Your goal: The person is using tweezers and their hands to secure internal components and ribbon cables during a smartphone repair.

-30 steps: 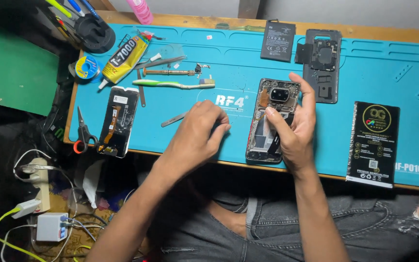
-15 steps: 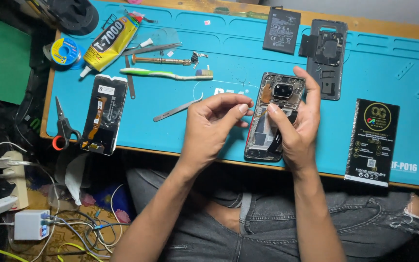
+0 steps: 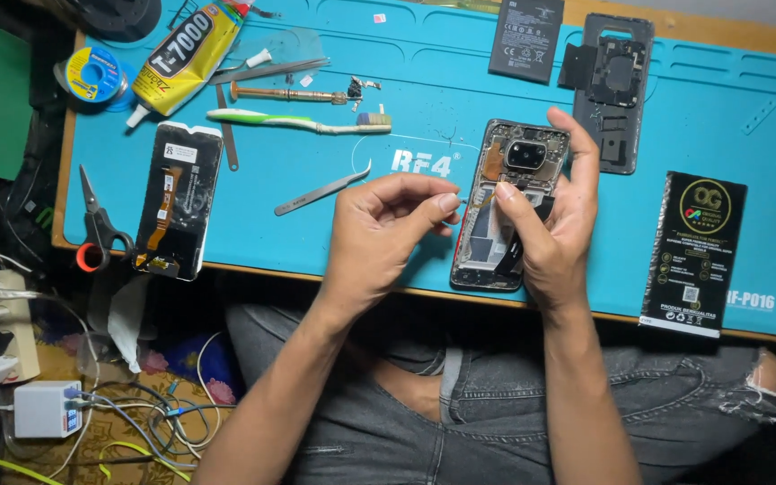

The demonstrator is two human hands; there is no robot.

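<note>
Phone: the opened phone (image 3: 507,211) lies on the blue mat (image 3: 729,117), near its front edge.
Right hand: the right hand (image 3: 554,229) steadies the phone, thumb pressing on its inside.
Left hand: the left hand (image 3: 379,235) has thumb and forefinger pressed together, pinching something too small to tell.
Advice: I think it is better to keep the phone flat and move the pinch slowly.
Nearby: tweezers (image 3: 323,189) lie just beside the left hand.

Work mat (image 3: 316,242): matt blue rubbery, smooth w/ moulded grooves. Opened phone (image 3: 505,202): bare metal and dark plastic inside. Tweezers (image 3: 321,190): dull grey metal. Glue tube (image 3: 177,56): glossy yellow. Toothbrush (image 3: 289,120): smooth plastic. Box (image 3: 695,253): glossy black card. Jeans (image 3: 514,404): grey denim, frayed.
</note>
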